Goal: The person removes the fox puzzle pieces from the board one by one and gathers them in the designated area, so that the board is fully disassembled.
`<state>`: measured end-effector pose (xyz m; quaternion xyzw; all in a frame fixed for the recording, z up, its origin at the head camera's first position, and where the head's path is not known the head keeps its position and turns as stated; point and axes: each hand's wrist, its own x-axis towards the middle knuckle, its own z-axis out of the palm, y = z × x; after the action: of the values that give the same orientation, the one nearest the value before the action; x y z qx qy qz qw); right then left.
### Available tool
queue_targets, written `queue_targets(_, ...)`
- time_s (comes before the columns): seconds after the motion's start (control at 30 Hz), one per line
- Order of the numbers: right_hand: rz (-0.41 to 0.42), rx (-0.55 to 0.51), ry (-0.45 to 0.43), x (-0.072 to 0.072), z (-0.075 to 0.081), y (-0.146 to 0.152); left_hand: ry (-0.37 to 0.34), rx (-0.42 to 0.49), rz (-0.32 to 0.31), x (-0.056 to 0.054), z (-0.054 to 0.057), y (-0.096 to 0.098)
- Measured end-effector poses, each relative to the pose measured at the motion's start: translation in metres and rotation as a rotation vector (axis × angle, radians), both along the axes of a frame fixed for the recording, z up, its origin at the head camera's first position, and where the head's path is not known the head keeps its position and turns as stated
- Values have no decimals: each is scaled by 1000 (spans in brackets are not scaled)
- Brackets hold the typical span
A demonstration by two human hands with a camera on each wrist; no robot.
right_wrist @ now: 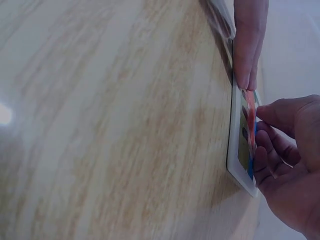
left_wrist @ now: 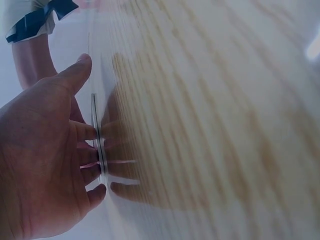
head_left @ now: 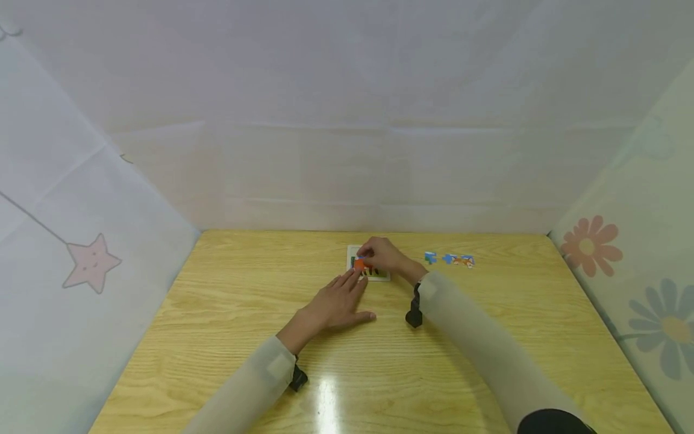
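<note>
A small jigsaw puzzle board (head_left: 384, 278) with a pale frame lies flat near the back of the table, its picture partly hidden by both hands. My left hand (head_left: 337, 302) lies with fingers stretched out, the fingertips touching the board's near left edge; the left wrist view shows its palm (left_wrist: 37, 160) beside the board's thin edge (left_wrist: 98, 135). Over the board, my right hand (head_left: 382, 254) has curled fingers and pinches an orange-red and blue puzzle piece (head_left: 359, 264). In the right wrist view, the right thumb and fingers (right_wrist: 270, 162) meet at the board's far side, next to an orange-red strip (right_wrist: 251, 117).
To the right of the board lie loose puzzle pieces: a blue and green one (head_left: 430, 258), and a blue one (head_left: 448, 259) beside an orange and white one (head_left: 466, 261). The wooden table (head_left: 244, 271) meets white cloth walls (head_left: 303, 169) at the back and sides.
</note>
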<state>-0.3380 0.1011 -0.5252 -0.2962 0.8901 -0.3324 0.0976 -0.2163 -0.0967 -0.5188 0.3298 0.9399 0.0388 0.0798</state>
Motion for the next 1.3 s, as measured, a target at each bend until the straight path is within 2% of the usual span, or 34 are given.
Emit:
queue_targets(0.13, -3, 16, 27, 0, -2, -3, -6, 5, 8, 1, 0, 0)
queue_targets(0.63, -29, -11, -15, 1, 2, 0, -33, 20, -2, -1, 2, 1)
queue_targets(0.93, -53, -75, -60, 3, 5, 2, -60, 30, 15, -2, 5, 3)
queue_targets(1.3, -65, -144, -92, 1, -2, 1, -56, 6, 1, -1, 4, 0)
